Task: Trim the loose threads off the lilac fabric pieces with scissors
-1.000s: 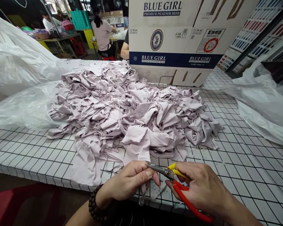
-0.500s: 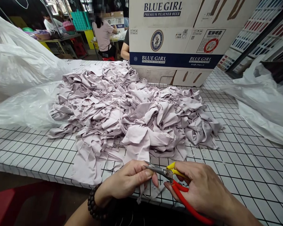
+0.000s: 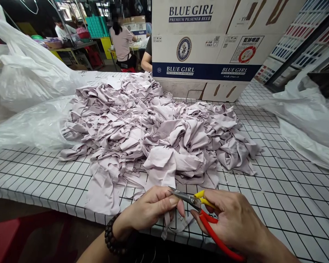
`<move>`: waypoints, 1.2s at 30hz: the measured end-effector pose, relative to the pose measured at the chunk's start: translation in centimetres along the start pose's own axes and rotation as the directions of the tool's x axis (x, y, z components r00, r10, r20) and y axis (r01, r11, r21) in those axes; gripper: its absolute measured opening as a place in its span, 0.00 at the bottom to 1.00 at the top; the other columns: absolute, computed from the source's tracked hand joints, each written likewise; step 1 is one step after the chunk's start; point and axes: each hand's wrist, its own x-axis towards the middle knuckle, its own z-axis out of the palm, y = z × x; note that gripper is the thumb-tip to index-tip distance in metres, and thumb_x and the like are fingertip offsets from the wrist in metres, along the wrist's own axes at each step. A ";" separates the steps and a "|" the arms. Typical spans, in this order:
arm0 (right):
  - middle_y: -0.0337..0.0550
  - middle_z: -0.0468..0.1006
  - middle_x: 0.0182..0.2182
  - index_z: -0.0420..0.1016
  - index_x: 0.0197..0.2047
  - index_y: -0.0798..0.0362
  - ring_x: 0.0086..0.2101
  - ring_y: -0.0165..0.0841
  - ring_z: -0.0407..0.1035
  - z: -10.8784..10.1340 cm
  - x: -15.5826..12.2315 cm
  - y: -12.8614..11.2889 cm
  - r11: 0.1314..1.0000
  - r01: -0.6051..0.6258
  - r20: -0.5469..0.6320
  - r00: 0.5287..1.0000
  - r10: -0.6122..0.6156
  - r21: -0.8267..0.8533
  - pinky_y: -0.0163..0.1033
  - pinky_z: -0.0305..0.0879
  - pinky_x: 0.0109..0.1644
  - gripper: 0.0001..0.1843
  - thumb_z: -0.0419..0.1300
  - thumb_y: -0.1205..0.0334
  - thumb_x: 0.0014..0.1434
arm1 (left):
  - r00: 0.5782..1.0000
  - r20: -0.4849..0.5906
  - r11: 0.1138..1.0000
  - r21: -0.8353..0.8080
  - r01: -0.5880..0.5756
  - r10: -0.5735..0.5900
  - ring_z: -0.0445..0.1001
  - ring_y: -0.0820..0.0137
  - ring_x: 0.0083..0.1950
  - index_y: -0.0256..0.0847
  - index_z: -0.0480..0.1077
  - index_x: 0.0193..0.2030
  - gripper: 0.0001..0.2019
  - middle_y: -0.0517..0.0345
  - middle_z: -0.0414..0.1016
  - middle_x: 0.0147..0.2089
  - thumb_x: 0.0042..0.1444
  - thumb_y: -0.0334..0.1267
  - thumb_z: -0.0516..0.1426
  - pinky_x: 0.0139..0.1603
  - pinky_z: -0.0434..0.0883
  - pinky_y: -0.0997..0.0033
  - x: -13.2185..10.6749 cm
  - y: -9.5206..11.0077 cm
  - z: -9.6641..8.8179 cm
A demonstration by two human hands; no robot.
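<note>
My right hand (image 3: 233,219) is closed round scissors (image 3: 193,201) with one yellow and one red handle. Their blades point left and lie at the fingertips of my left hand (image 3: 153,208). That hand, with dark beads at its wrist, pinches a pale lilac fabric strip (image 3: 167,224) whose ends hang below the fingers. Exactly where the blade tips meet the cloth is hidden. Just beyond both hands spreads a large heap of crumpled lilac fabric pieces (image 3: 142,128) on the table.
A Blue Girl beer carton (image 3: 203,51) stands behind the heap. Clear plastic bags (image 3: 35,80) lie at the left, and a white plastic bag (image 3: 304,113) at the right. The table (image 3: 287,190) has a black-grid cover. Several people sit farther back; a red stool (image 3: 13,237) is at lower left.
The whole view has shifted slightly, so things sit a little lower and further right. Both hands keep nearly the same pose, with the scissors still at my left fingertips.
</note>
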 end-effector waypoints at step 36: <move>0.45 0.76 0.33 0.69 0.40 0.51 0.30 0.39 0.70 7.2 4.9 -1.5 0.656 -0.451 0.114 0.865 0.489 0.605 0.47 0.70 0.34 0.22 0.68 0.48 0.47 | 0.781 -0.240 0.288 0.954 0.080 0.576 0.72 0.58 0.47 0.39 0.73 0.42 0.08 0.50 0.77 0.41 0.55 0.28 0.59 0.51 0.68 0.53 1.0 0.2 -6.2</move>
